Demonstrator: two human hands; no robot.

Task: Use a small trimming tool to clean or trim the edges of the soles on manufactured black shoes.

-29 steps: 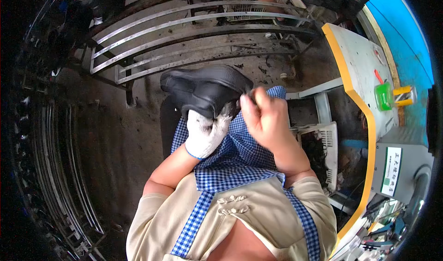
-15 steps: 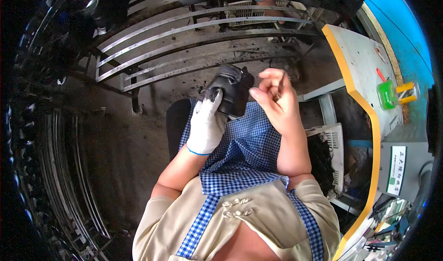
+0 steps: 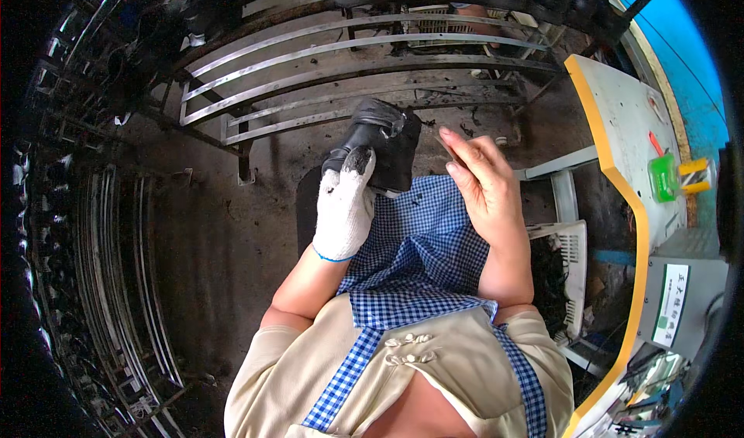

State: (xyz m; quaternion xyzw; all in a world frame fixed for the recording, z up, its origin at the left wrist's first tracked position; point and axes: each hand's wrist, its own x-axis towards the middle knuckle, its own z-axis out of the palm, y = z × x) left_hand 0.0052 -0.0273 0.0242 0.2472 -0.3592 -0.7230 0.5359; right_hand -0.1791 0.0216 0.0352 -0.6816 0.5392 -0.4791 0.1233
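My left hand (image 3: 341, 213), in a white knit glove with a blackened thumb, is closed round a black leather shoe (image 3: 376, 140). It holds the shoe tilted above my lap, thumb pressed on the near side. My bare right hand (image 3: 490, 186) is raised to the right of the shoe, apart from it. Its thumb and fingers pinch a thin, dark, blade-like piece (image 3: 450, 153), mostly covered by the fingers. A blue checked apron (image 3: 418, 237) covers my lap, with small dark specks on it.
Metal rail racks (image 3: 310, 78) stand ahead, and more rails (image 3: 116, 283) at the left. To the right are a yellow-edged table (image 3: 620, 120), a green bottle (image 3: 663, 178), a yellow-banded clear container (image 3: 695, 176), a grey box (image 3: 686, 298) and a white crate (image 3: 573, 275) of black scraps.
My right hand has drawn away to the right of the shoe, widening the gap, and its fingers have straightened somewhat. My left hand keeps its grip on the shoe. The whole view has shifted slightly.
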